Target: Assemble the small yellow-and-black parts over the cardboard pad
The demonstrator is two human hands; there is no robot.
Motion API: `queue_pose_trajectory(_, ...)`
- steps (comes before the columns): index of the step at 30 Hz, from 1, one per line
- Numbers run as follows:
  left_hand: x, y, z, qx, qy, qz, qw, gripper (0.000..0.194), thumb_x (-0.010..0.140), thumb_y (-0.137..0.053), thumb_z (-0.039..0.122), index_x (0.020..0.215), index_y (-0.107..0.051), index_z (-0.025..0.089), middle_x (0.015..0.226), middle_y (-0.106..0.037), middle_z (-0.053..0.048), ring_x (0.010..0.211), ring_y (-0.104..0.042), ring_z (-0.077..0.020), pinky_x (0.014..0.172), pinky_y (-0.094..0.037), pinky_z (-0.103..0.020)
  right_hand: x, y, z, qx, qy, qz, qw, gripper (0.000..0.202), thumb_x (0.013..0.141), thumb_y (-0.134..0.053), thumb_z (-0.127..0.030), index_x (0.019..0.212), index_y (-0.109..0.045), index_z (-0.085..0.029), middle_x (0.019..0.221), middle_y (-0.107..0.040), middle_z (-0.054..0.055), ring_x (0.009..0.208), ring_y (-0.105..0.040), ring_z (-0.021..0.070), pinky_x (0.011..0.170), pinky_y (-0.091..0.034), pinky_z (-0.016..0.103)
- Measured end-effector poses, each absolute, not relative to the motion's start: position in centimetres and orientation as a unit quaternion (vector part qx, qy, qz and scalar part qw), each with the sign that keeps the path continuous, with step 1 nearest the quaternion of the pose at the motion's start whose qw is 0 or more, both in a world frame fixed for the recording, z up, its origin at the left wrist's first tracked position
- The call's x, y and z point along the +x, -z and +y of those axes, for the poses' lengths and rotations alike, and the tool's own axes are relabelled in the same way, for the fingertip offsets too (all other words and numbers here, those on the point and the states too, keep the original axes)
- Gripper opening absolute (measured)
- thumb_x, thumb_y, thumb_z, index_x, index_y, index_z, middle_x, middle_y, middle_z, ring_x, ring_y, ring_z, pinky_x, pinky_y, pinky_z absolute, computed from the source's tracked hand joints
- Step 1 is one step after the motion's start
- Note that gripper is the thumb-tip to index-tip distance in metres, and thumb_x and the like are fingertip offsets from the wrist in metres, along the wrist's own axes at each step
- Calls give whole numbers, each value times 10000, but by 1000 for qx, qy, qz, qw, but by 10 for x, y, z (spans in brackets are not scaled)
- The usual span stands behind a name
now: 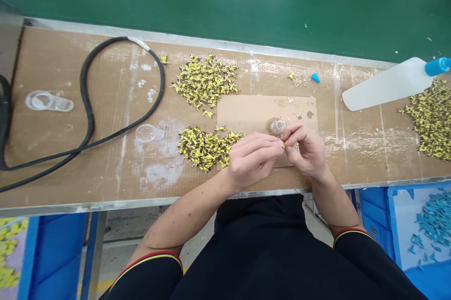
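Note:
My left hand [254, 156] and my right hand [306, 148] meet fingertip to fingertip over the cardboard sheet [246, 109]. Between their pinched fingers is a tiny yellow piece [283, 145], mostly covered by the fingertips. Just behind the fingers stands a small clear cup [277, 125]. One pile of small yellow-and-brown figures [202, 147] lies left of my left hand, and another pile [206, 81] is farther back. A blue cone-shaped cap [315, 77] lies beyond the sheet, beside tiny pale bits [299, 81].
A black cable [88, 116] loops over the left side, near clear plastic pieces [49, 101]. A white bottle [387, 84] lies at right, by another yellow pile [435, 121]. Blue bins [377, 220] stand below the table's front edge [105, 205].

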State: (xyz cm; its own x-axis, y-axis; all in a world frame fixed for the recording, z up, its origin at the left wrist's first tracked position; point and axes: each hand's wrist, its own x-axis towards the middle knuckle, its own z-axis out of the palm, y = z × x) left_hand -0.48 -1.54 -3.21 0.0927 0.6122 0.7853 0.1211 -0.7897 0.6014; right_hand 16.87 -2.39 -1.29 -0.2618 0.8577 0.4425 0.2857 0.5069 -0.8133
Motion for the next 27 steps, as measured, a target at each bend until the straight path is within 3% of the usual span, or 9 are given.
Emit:
queue_pose_trajectory(14, -3, 36, -25, 728, -627, 248, 121, 157, 870, -720, 33, 955, -694, 163, 891, -803, -57, 914, -790, -173, 796, -676, -261, 167, 15, -24, -367, -299, -736, 484, 140, 875, -615, -136, 875, -561, -265, 854, -654, 3, 679, -596, 141, 571, -498, 289)
queue_pose_trajectory(27, -6, 46, -27, 737, -620, 244, 113, 180, 874, -710, 36, 988, -702, 175, 928, -805, -52, 960, -787, -166, 844, -679, -256, 166, 15, -24, -357, -333, -728, 481, 167, 865, -602, -105, 877, -547, -261, 853, -621, -1, 695, -585, 138, 585, -495, 279)
